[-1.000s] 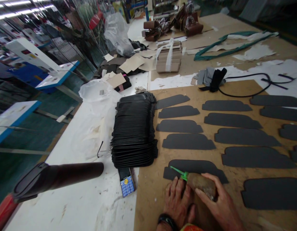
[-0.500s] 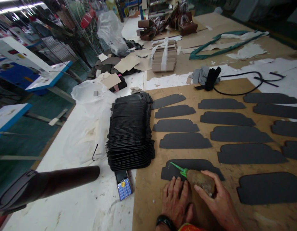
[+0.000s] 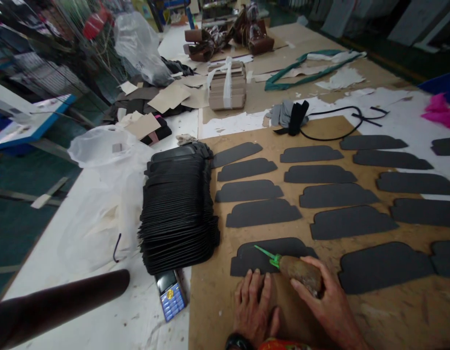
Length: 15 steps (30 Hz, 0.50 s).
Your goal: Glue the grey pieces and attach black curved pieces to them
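Note:
My right hand (image 3: pixel 329 296) is wrapped round a brownish glue bottle (image 3: pixel 301 273) with a green nozzle (image 3: pixel 268 253). The bottle is tilted, and its nozzle tip points left over a dark grey shaped panel (image 3: pixel 243 260); whether the tip touches is unclear. My left hand (image 3: pixel 252 304) lies flat, fingers stretched out, with the fingertips at the near edge of that panel. It holds nothing. Several similar panels (image 3: pixel 337 194) lie in rows on the brown board (image 3: pixel 217 311) beyond and to the right. No glue line can be made out.
Left of the panels stands a long stack of black pieces (image 3: pixel 177 209), with a keypad phone (image 3: pixel 172 299) by its near end. A dark tube (image 3: pixel 64 304) juts in from the left. Clear plastic bags (image 3: pixel 108 194), a strapped bundle (image 3: pixel 237 90) and a black cord (image 3: pixel 334 138) lie farther off.
My view has turned right, so the table's things sit farther left. The nozzle tip has shifted slightly right along the panel. Both hands keep nearly the same pose.

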Motion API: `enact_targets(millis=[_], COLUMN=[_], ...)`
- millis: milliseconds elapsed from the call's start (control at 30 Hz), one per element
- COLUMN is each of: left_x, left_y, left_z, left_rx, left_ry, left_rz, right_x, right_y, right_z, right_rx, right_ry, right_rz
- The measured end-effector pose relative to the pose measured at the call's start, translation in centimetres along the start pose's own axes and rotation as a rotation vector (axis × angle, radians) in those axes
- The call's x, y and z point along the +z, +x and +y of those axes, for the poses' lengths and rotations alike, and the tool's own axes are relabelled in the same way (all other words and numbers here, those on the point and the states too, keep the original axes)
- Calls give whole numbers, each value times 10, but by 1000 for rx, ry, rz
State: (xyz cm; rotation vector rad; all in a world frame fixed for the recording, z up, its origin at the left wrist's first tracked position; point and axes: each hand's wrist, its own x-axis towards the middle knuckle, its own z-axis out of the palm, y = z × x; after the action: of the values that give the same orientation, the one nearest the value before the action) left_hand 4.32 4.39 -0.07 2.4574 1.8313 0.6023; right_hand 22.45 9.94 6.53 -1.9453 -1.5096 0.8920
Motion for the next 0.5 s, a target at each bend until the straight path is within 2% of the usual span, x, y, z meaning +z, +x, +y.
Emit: enact_targets(millis=[100, 233, 500], left_x=[0, -2, -3], left_y=[2, 4, 7], left_z=[2, 5, 7], left_rx=[-19, -53, -111], left_ry=[-18, -17, -65], left_rz=[31, 15, 28], right_x=[-6, -14, -29], right_y=[1, 1, 0], right_z=[5, 8, 15], right_rx=[25, 83, 93], right_ry=[4, 3, -19], right_rz=[27, 63, 106])
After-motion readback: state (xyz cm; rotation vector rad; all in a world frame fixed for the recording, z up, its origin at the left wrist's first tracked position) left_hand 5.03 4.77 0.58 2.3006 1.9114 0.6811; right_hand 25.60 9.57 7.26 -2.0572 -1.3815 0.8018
